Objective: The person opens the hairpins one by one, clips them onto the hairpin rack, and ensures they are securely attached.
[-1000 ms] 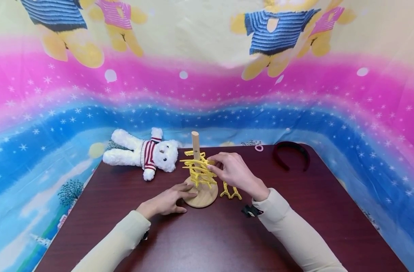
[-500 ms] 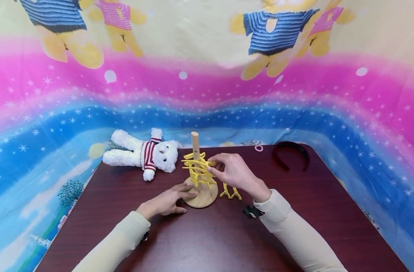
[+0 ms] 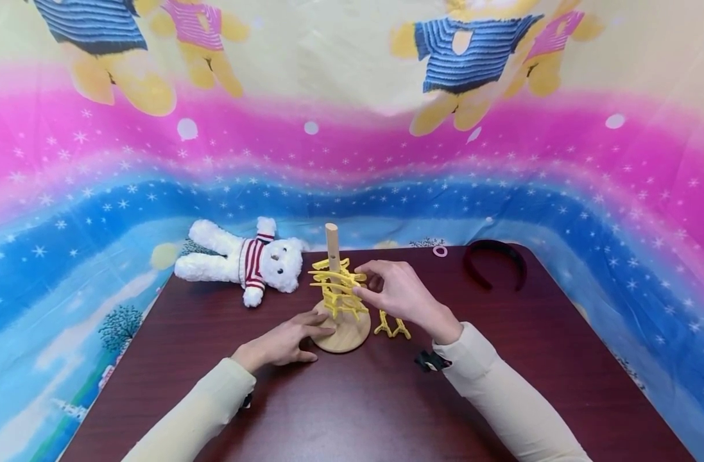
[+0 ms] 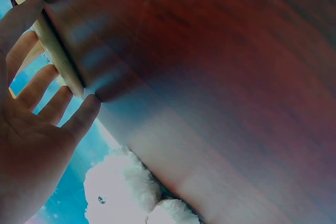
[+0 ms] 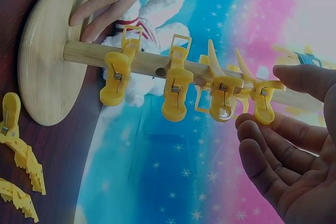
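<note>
A wooden post point(image 3: 332, 239) stands upright on a round wooden base point(image 3: 348, 340). Several yellow spring clips point(image 5: 176, 90) are clamped along the post. My right hand point(image 3: 400, 290) pinches the uppermost clip point(image 5: 264, 100) between thumb and fingers, with its jaws at the post. In the right wrist view, the thumb presses one handle and a finger touches the other. My left hand point(image 3: 282, 340) rests at the left side of the base, fingers fairly straight and spread, some on its top. In the left wrist view, those fingers lie along the base's edge point(image 4: 60, 59).
Two or so yellow clips point(image 3: 393, 326) lie on the dark red table point(image 3: 340, 410) right of the base. A white plush bear point(image 3: 282, 264) in a striped shirt lies at the back left. At the back right are a dark headband point(image 3: 519, 260) and a small pink ring point(image 3: 440, 251).
The upper clips on the post have shifted slightly, and my right hand has moved very little while still pinching its clip. My left hand has stayed on the base.
</note>
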A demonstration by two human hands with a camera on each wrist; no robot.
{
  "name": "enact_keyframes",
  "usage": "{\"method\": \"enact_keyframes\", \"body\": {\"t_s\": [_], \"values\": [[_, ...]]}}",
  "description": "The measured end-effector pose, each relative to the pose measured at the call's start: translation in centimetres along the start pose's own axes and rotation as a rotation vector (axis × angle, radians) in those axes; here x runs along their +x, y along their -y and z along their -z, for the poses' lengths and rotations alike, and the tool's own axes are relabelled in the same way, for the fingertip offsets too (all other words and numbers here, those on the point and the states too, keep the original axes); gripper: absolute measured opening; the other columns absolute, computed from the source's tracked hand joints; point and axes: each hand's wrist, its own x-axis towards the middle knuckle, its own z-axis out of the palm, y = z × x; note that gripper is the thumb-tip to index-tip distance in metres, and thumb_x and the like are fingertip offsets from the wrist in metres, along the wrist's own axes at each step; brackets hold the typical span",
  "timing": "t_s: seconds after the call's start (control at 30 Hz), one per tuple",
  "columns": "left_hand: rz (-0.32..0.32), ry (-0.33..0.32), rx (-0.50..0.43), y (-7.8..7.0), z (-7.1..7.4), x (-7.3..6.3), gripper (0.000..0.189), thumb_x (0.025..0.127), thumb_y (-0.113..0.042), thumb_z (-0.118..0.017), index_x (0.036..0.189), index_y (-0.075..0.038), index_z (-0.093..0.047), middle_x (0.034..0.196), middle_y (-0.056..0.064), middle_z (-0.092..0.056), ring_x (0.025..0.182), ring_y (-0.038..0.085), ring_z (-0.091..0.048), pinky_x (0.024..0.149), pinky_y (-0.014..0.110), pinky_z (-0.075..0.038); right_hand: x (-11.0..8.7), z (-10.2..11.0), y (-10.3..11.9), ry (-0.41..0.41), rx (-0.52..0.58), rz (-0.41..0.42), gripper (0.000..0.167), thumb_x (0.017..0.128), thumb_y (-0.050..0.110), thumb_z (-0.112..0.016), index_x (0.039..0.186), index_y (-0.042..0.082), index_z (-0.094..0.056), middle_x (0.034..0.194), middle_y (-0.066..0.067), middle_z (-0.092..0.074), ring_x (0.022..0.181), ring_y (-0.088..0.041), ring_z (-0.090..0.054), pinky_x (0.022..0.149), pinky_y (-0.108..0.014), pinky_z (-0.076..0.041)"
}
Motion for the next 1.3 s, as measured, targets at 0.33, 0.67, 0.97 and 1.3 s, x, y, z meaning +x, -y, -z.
{"method": "enact_keyframes", "body": {"t_s": [0.33, 0.67, 0.97, 1.3], "values": [[-0.003, 0.002, 0.014, 0.2, -0.1, 0.1, 0.06, 0.088, -0.028, -0.077, 0.143, -0.021, -0.056, 0.16, 0.013, -0.038, 0.149, 0.038, -0.032, 0.117, 0.052, -0.035, -0.4, 0.5, -0.2, 0.009, 0.026, -0.023, 0.037, 0.088, 0.039, -0.075, 0.117, 0.017, -0.072, 0.089, 0.003, -0.072, 0.073, -0.003, -0.062, 0.07, -0.026, -0.054], [-0.004, -0.006, 0.0, 0.1, -0.1, 0.0, 0.06, 0.087, -0.026, -0.077, 0.143, -0.018, -0.057, 0.159, 0.015, -0.039, 0.148, 0.041, -0.033, 0.118, 0.053, -0.035, -1.4, 1.5, -1.9, -0.01, 0.041, -0.077, 0.033, 0.088, 0.039, -0.075, 0.114, 0.019, -0.073, 0.09, 0.009, -0.071, 0.074, -0.003, -0.062, 0.069, -0.026, -0.053], [-0.016, -0.02, 0.007, 0.1, -0.2, -0.1, 0.061, 0.086, -0.025, -0.078, 0.143, -0.017, -0.057, 0.158, 0.016, -0.04, 0.147, 0.041, -0.034, 0.117, 0.054, -0.036, -2.7, 1.0, -5.0, -0.017, 0.074, -0.12, 0.026, 0.087, 0.037, -0.076, 0.107, 0.02, -0.075, 0.085, 0.009, -0.072, 0.072, -0.005, -0.061, 0.066, -0.024, -0.051], [-0.002, -0.011, 0.008, 0.1, -0.2, 0.0, 0.061, 0.087, -0.026, -0.078, 0.144, -0.019, -0.056, 0.159, 0.014, -0.039, 0.148, 0.04, -0.033, 0.117, 0.053, -0.036, -3.9, 0.3, -7.5, 0.035, 0.124, -0.22, 0.025, 0.089, 0.036, -0.074, 0.106, 0.018, -0.076, 0.089, 0.005, -0.075, 0.076, -0.01, -0.064, 0.067, -0.026, -0.052]]}}
